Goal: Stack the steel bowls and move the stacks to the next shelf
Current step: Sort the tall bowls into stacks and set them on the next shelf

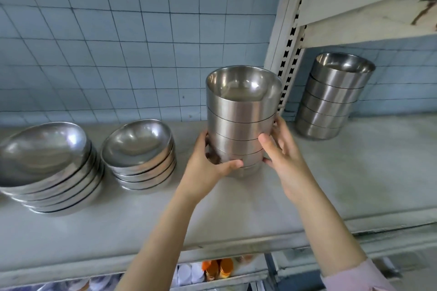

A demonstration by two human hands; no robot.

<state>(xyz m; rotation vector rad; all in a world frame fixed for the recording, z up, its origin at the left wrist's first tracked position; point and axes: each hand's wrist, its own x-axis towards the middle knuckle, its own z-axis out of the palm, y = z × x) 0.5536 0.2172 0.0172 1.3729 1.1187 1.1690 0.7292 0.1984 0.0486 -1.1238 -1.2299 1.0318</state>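
A tall stack of several steel bowls (241, 118) stands at the middle of the grey shelf (236, 208). My left hand (208, 168) grips the stack's lower left side, thumb across the front. My right hand (283, 158) holds its lower right side, fingers curled round the back. A second stack of several steel bowls (331, 99) stands on the neighbouring shelf section to the right, past the white upright post (290, 30).
Two stacks of wide shallow steel bowls sit to the left, one at the far left (47, 165) and one beside it (139, 156). A white upper shelf (369, 7) overhangs the right section. Orange-capped bottles (217, 267) show on a lower shelf.
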